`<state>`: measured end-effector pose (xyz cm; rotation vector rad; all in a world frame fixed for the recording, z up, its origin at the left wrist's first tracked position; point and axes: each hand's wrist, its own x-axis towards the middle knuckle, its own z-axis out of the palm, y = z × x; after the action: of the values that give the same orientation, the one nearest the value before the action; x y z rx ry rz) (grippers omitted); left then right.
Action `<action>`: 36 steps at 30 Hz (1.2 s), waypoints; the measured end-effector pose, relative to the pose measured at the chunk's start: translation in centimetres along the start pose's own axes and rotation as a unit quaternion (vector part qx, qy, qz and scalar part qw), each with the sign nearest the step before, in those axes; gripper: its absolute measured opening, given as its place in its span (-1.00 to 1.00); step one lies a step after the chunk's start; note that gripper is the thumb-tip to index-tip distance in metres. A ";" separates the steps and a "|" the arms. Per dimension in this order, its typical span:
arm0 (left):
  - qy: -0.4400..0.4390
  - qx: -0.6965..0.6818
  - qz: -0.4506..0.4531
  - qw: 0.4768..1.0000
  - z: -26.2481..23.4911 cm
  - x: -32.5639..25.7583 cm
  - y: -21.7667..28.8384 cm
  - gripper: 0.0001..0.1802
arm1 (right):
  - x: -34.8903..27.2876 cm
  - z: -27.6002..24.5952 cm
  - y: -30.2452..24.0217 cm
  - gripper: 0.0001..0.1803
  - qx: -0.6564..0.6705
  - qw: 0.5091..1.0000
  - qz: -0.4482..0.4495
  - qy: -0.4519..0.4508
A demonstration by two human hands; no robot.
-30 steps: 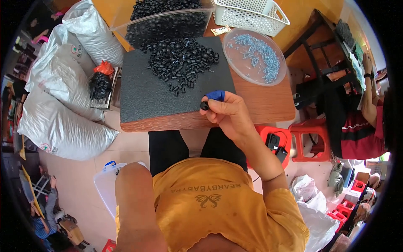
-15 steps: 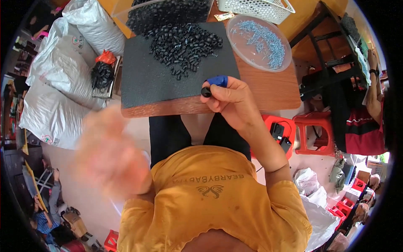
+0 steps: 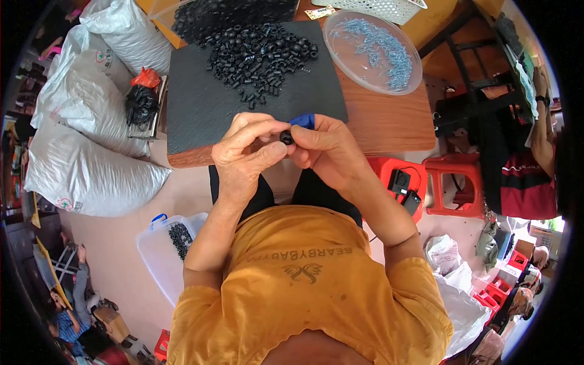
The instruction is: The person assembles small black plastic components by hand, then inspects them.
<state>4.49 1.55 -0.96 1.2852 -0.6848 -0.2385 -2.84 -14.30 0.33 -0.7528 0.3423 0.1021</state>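
Observation:
A small round black plastic part (image 3: 286, 137) is held between both hands just in front of the table's near edge. My right hand (image 3: 328, 149) pinches it from the right with thumb and fingers; a blue cover (image 3: 302, 121) wraps that index finger. From the left, the thumb and index finger of my left hand (image 3: 243, 152) close on the same part. Beyond them, a pile of loose black plastic parts (image 3: 258, 64) lies on a dark mat (image 3: 194, 109). A round clear tray (image 3: 340, 64) to the right bears many small bluish metal pieces (image 3: 398, 70).
A clear bin (image 3: 164, 21) of black parts stands behind the pile, with a white perforated basket (image 3: 380, 9) beside it. Low on the left sits an open plastic box (image 3: 161, 255) holding black parts. White sacks (image 3: 91, 170) line the left; red stools (image 3: 453, 185) stand right.
My left hand has swept up from the lower left and met the right hand at the black part. The right hand has shifted slightly left, and the box on the floor now shows.

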 end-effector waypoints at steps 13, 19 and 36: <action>0.093 -0.106 -0.127 0.982 -0.1 -0.5 -1.5 -0.77 | 4.5 -2.2 -2.9 -0.80 -0.507 0.771 -0.337 0.187; 0.104 -0.134 -0.151 0.974 -0.6 -0.6 -2.6 -0.80 | 9.4 -5.5 -4.3 -0.83 -0.695 0.515 -0.459 0.202; 0.103 -0.157 -0.192 0.963 0.1 0.8 -3.0 -0.81 | 3.7 -1.7 -2.9 -0.79 -0.495 0.821 -0.272 0.083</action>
<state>5.71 0.18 -3.49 1.1083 -0.2027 -0.5023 0.76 -17.66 -0.19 -1.8840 0.2069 -0.3670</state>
